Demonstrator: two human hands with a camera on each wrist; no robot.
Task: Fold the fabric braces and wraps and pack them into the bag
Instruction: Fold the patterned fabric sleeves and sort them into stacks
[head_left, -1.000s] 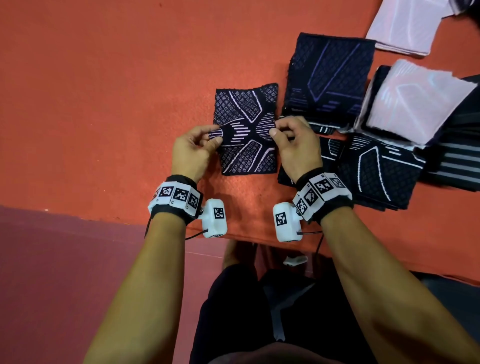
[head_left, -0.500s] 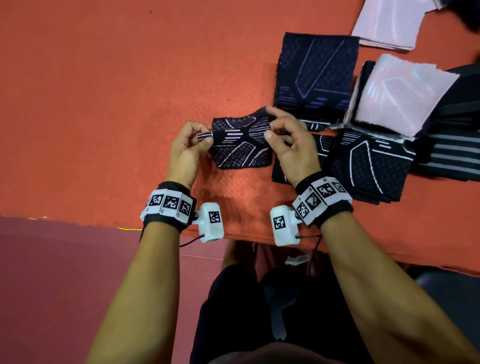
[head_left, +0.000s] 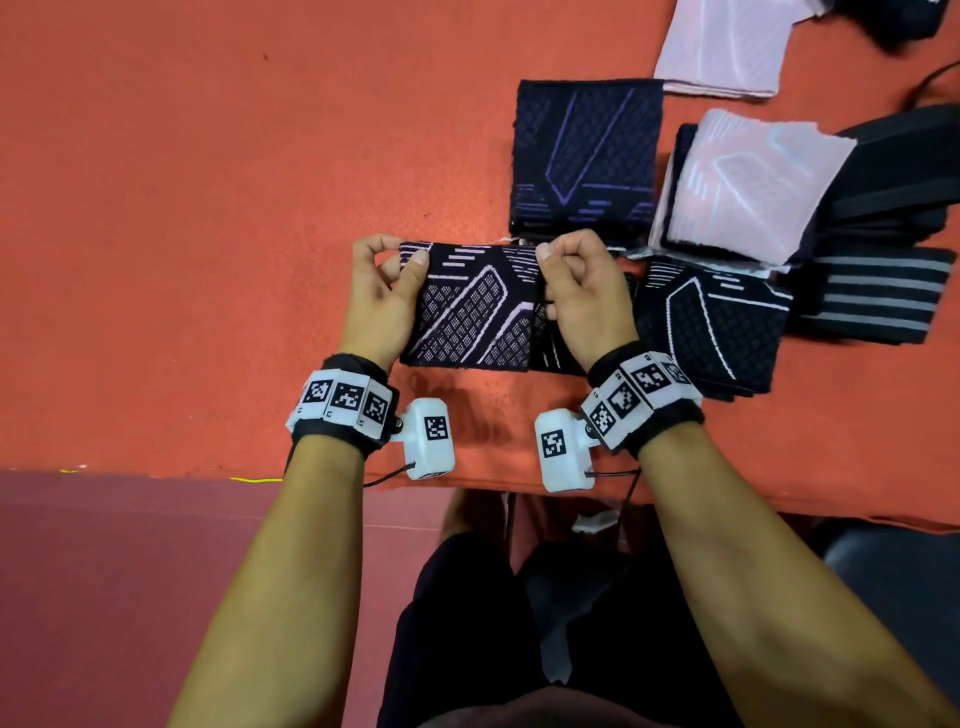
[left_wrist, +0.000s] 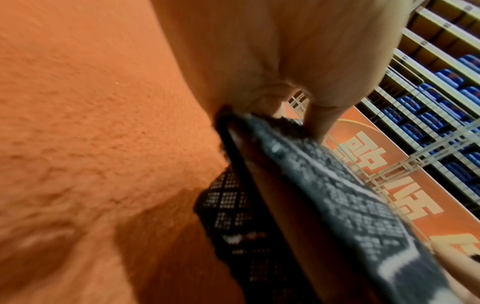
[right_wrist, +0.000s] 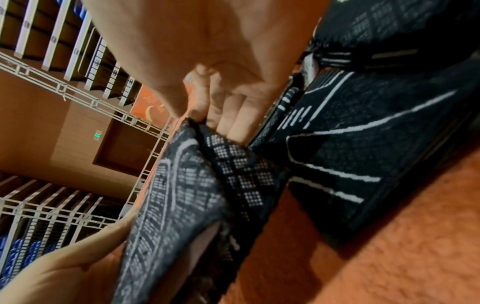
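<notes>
A black knitted brace (head_left: 470, 306) with white lines and a diamond mesh pattern is doubled over near the table's front edge. My left hand (head_left: 387, 283) pinches its far left corner between thumb and fingers. My right hand (head_left: 576, 288) pinches the far right corner the same way. In the left wrist view the brace (left_wrist: 324, 185) hangs as two layers with a gap between them. The right wrist view shows the brace (right_wrist: 182, 195) folded, with my fingers (right_wrist: 228, 117) curled on its edge. No bag is in view.
The orange felt table (head_left: 208, 208) stretches to the left. On the right lie more braces: a black one with white lines (head_left: 717, 322), a black-and-purple one (head_left: 587, 156), pale pink ones (head_left: 748, 182), and striped black wraps (head_left: 878, 291). The table's front edge (head_left: 182, 473) is close to my wrists.
Both hands lifted the brace's middle off the table and drew its far half toward me, folding it in two. The brace now lies doubled and closer to the front edge.
</notes>
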